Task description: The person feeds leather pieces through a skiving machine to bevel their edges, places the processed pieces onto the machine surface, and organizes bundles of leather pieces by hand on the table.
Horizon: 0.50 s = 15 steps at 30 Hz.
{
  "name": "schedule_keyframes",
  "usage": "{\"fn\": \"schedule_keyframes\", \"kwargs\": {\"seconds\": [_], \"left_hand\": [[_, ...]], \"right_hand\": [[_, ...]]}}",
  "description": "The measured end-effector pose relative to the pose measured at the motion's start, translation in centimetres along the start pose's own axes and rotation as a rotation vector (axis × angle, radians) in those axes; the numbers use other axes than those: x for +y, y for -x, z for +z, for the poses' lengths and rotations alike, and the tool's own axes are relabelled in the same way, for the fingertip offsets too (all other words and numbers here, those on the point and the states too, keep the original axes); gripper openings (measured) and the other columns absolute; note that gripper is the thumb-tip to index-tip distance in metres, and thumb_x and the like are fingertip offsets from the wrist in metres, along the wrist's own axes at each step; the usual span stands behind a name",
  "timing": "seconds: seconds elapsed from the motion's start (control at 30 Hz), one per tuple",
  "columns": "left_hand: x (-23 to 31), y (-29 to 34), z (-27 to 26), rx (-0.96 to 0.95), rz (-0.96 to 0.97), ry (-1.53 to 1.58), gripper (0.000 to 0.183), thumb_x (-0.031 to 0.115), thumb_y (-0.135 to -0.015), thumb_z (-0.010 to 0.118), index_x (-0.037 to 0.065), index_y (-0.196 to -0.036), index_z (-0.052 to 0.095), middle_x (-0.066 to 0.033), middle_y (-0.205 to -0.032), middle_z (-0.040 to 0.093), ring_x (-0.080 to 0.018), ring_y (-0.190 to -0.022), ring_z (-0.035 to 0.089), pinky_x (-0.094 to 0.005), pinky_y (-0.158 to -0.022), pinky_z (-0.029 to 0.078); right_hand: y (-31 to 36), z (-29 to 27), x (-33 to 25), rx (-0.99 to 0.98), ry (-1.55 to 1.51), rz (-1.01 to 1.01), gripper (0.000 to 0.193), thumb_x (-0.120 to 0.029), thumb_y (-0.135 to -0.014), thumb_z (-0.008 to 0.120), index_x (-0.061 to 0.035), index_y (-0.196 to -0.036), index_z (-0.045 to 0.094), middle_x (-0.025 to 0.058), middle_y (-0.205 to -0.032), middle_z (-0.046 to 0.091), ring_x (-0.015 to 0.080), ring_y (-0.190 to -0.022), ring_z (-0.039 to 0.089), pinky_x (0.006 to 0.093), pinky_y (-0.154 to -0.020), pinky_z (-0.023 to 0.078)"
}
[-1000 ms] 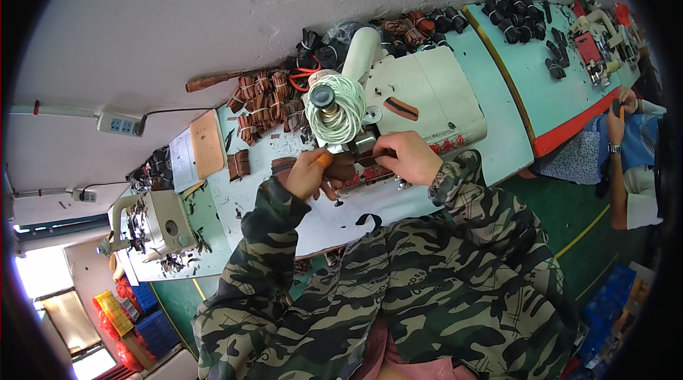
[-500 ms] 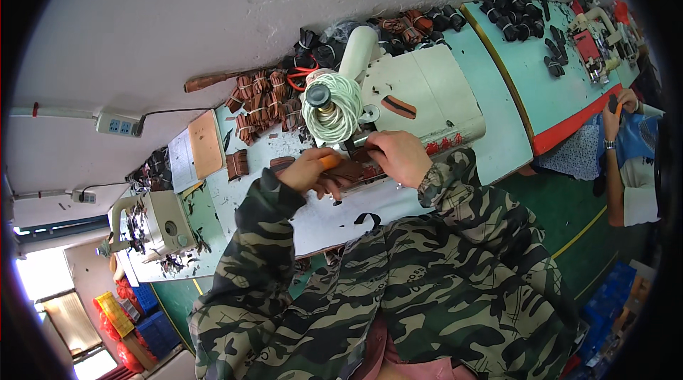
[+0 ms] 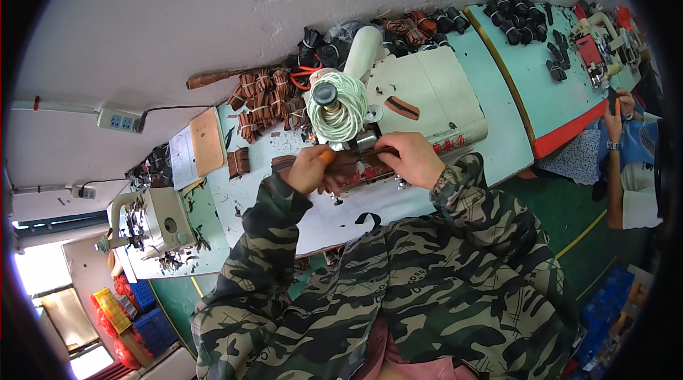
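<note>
in the head view, near the centre of the frame: holding brown pieces (image 3: pixel 344 165) with both hands, just below a coil (image 3: pixel 338 122) of pale cord. with the left hand (image 3: pixel 309 169), a little left of centre, gripping the left part of the pieces, fingers bent, with an orange cover (image 3: pixel 326 156) on one finger. with the right hand (image 3: pixel 413 159), a little right of centre, pinching the right part between thumb and fingers. not possible to tell the number of pieces, nor the exact contact of the fingertips, because of shadow and small size.

above the right hand, from centre toward right, a cream machine (image 3: pixel 445 88), with a black and orange strip (image 3: pixel 402 108) lying on top. under it, a pale table (image 3: pixel 320 229), with a curled black strip (image 3: pixel 368 219) near the front edge.

in the upper middle, along the wall, black bundles (image 3: pixel 331 53) and red scissors (image 3: pixel 302 76); to the left of these, tied brown bundles (image 3: pixel 263 99), then a tan board (image 3: pixel 206 144). at the left side, a second machine (image 3: pixel 160 223). in the lower left, a yellow crate (image 3: pixel 112 311) beside a blue crate (image 3: pixel 156 332). at the right edge, a co-worker (image 3: pixel 637 191), with an orange item (image 3: pixel 617 105) at the hands.
</note>
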<state>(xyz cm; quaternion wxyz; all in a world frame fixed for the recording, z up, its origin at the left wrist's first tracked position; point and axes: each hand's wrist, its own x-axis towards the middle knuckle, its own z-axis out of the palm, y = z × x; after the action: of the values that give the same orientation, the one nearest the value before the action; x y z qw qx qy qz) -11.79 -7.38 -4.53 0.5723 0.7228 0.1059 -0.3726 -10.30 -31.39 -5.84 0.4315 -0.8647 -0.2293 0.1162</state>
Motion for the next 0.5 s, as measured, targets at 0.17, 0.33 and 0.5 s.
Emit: {"fn": "schedule_keyframes", "kwargs": {"seconds": [0.17,0.33,0.5], "left_hand": [[1.1,0.4,-0.3,-0.066,-0.037,0.128,0.031,0.012,-0.093,0.032,-0.006,-0.106,0.055,-0.0172,-0.08,0.065,-0.0218,-0.058,0.066,-0.0244,-0.038,0.047],[-0.2,-0.2,0.7,0.024,0.009,0.097,0.028,0.012,-0.094,0.034,-0.004,-0.107,0.053,-0.0152,-0.08,0.064,-0.02,-0.055,0.064,-0.0237,-0.039,0.045],[0.4,0.2,0.1,-0.048,-0.051,0.253,0.025,0.012,-0.096,0.036,-0.005,-0.103,0.052,-0.0186,-0.085,0.064,-0.0194,-0.056,0.064,-0.0223,-0.041,0.046]], "right_hand": [[-0.2,0.7,-0.8,0.126,0.117,0.006,0.014,-0.012,-0.077,0.061,-0.005,-0.089,0.063,0.0129,-0.082,0.064,0.0334,-0.076,0.061,0.0428,-0.067,0.047],[0.2,-0.3,0.0,0.015,-0.066,0.023,0.015,-0.012,-0.077,0.061,-0.0061,-0.09,0.063,0.0138,-0.081,0.063,0.0343,-0.076,0.061,0.0427,-0.067,0.047],[-0.1,0.6,-0.6,0.137,0.038,0.003,0.015,-0.012,-0.078,0.061,-0.0049,-0.091,0.064,0.0148,-0.08,0.064,0.0337,-0.074,0.061,0.042,-0.066,0.047]]}}
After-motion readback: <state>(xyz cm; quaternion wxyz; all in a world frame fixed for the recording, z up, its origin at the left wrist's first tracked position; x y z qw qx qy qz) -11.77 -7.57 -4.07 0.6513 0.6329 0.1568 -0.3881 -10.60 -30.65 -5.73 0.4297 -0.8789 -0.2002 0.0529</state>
